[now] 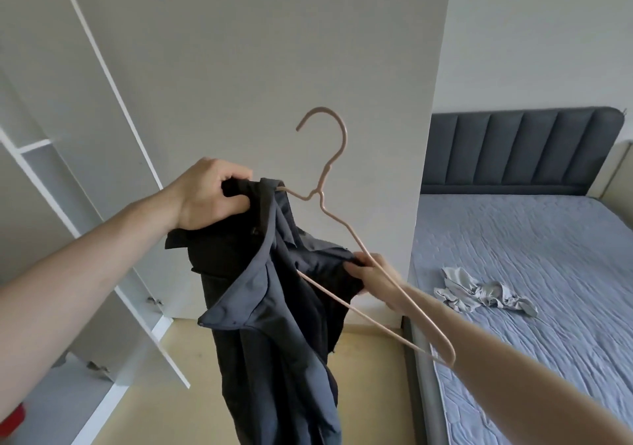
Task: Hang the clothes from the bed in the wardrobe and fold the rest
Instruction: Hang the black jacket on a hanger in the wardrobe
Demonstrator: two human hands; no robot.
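1. Dark shirt [274,290] is half on the pink hanger [342,218]: one hanger arm is inside the collar end, the other arm sticks out bare toward the lower right. It looks mid-threading and is not hung yet.
2. Left hand [209,194] has its fingers curled round the shirt's collar bunch, over the hanger's covered end.
3. Right hand [371,271] pinches the shirt fabric against the bare hanger arm. Its fingers are partly hidden by cloth.
4. Shirt and hanger are held in the air in front of the white wardrobe side panel [274,50], clear of the bed [531,239].
5. Still to do: one crumpled grey garment [479,293] lies near the bed's left edge, about midway along it.
6. The open wardrobe door [113,129] and shelves [37,156] are to the left. No rail is in view.
7. Floor [178,359] between wardrobe and bed edge looks narrow. The hanger's bare end hangs over the bed edge, so it could snag.
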